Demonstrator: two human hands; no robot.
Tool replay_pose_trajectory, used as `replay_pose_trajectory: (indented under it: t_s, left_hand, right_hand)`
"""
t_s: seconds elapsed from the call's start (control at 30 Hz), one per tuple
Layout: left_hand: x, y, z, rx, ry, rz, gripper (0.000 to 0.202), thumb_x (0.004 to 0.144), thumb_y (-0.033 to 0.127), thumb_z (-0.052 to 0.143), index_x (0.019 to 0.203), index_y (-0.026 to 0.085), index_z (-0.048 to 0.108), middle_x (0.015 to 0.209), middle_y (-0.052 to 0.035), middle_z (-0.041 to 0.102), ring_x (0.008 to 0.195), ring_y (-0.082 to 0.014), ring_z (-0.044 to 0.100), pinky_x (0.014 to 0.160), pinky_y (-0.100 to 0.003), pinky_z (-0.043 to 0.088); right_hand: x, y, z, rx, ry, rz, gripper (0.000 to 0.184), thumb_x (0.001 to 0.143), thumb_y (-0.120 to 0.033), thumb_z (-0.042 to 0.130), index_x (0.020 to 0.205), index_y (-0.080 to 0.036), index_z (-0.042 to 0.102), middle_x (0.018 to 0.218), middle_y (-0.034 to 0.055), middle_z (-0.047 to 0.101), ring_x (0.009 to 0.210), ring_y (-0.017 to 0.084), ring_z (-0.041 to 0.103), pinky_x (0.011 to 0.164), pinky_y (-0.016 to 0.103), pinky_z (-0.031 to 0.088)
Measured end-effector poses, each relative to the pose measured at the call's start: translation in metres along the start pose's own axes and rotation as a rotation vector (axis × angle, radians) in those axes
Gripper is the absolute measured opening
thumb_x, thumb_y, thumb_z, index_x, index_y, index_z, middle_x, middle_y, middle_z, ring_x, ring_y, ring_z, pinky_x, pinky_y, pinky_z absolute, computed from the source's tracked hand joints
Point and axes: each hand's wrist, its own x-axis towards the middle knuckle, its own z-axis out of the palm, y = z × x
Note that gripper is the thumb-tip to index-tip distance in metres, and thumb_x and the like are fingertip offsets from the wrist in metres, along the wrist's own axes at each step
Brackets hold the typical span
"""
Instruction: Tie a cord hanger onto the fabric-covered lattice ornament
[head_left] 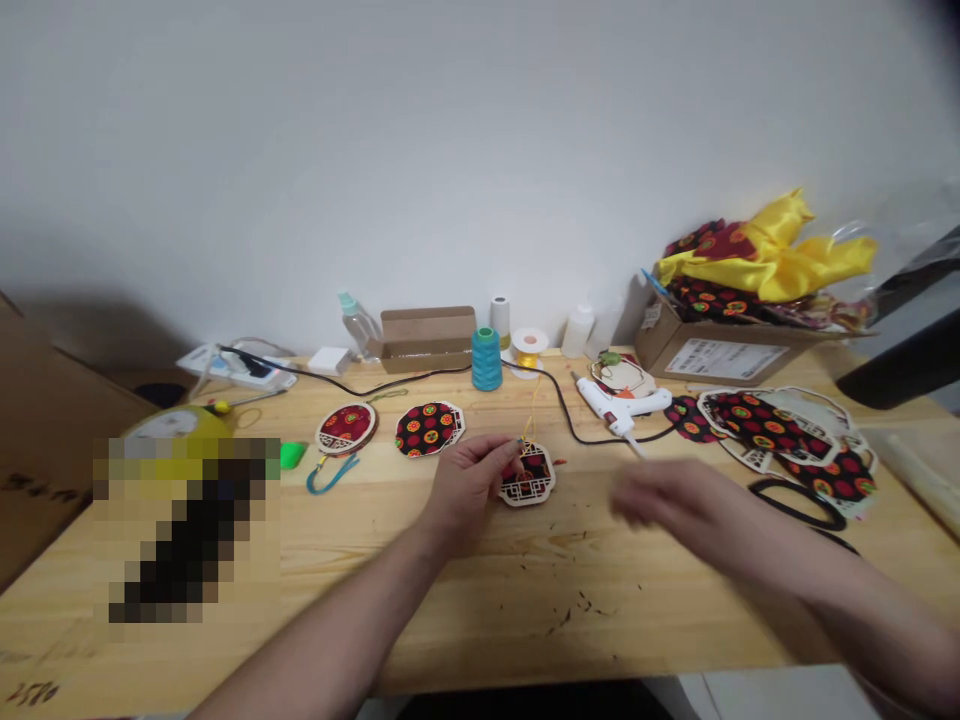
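My left hand (pixel 471 478) rests on the wooden table (pixel 465 590) with its fingers pinched on a small lattice-framed wooden ornament (pixel 531 478) backed with red and black patterned cloth. A thin yellow thread (pixel 534 405) runs up from the ornament toward a yellow spool (pixel 529 350). My right hand (pixel 664 500) hovers to the right of the ornament, smeared by motion, so its fingers do not show clearly. It lies just in front of the white glue gun (pixel 621 405).
Patterned cloth rounds (pixel 429 428) and a framed round piece (pixel 346 427) lie to the left. A teal thread cone (pixel 486 360), small boxes and bottles line the wall. Cut cloth and wooden frames (pixel 780 425) pile at right, beside a cardboard box (pixel 712 350) with yellow fabric.
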Motion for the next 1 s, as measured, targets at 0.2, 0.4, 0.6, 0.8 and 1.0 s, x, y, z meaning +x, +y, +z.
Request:
replay_pose_trajectory:
  t_s: [0.2,0.4,0.6,0.8,1.0]
  left_hand:
    - [0.002,0.002,-0.004,0.014,0.015,0.044,0.018,0.069,0.031,0.067,0.063,0.014,0.068,0.052,0.0022,0.059,0.038,-0.0034,0.034,0.039,-0.019,0.026]
    - [0.002,0.0,-0.003,-0.011,0.049,0.072,0.014,0.069,0.029,0.067,0.069,0.016,0.071,0.058,0.0011,0.062,0.054,-0.0095,0.052,0.053,-0.021,0.04]
    - [0.007,-0.002,0.003,-0.018,0.089,0.062,0.015,0.068,0.03,0.067,0.067,0.016,0.071,0.058,0.0009,0.063,0.051,-0.0095,0.051,0.052,-0.022,0.041]
    - [0.014,-0.008,0.004,-0.036,0.07,0.039,0.019,0.069,0.034,0.065,0.072,0.016,0.069,0.057,0.0021,0.061,0.048,-0.0103,0.051,0.05,-0.024,0.041]
    - [0.011,-0.007,0.0,0.005,0.085,0.056,0.016,0.07,0.031,0.065,0.068,0.016,0.069,0.062,0.0002,0.063,0.06,-0.0129,0.056,0.059,-0.024,0.044]
  right_hand:
    - [0.086,0.008,0.066,0.812,0.165,0.083,0.032,0.078,-0.044,0.053,0.096,-0.019,0.06,0.087,0.0039,0.06,0.08,0.014,0.057,0.079,0.033,0.046]
    - [0.07,0.014,0.095,0.98,-0.014,0.076,0.051,0.078,-0.057,0.05,0.111,-0.019,0.055,0.091,0.0062,0.06,0.083,0.016,0.059,0.08,0.036,0.048]
    - [0.07,0.018,0.09,0.837,-0.124,-0.003,0.055,0.08,-0.063,0.039,0.1,-0.015,0.058,0.08,0.0048,0.056,0.073,0.015,0.058,0.064,0.03,0.052]
    - [0.072,0.019,0.088,0.763,-0.129,-0.01,0.038,0.079,-0.051,0.052,0.091,-0.015,0.058,0.068,0.0001,0.056,0.054,0.009,0.052,0.05,0.021,0.044]
    - [0.073,0.02,0.09,0.525,-0.075,-0.067,0.03,0.074,-0.031,0.061,0.102,-0.019,0.059,0.082,-0.0002,0.064,0.07,0.013,0.059,0.062,0.023,0.047]
